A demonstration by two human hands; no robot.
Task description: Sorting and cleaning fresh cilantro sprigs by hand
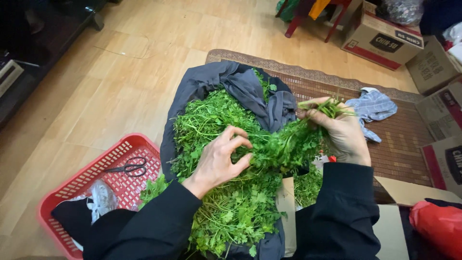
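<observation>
Brown cartons with red-black labels: one top right, stack along my right, open flap near.

Leafy green herb bunch, stems rightward, level above heaped greens.

Bare floor left — cardboard boxes crowd the right.

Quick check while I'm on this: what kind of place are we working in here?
Probably the floor of a home, used as a makeshift sorting spot. The herbs lie on a dark cloth over a woven mat on wood-look flooring, with cardboard boxes stacked along the edge.
</observation>
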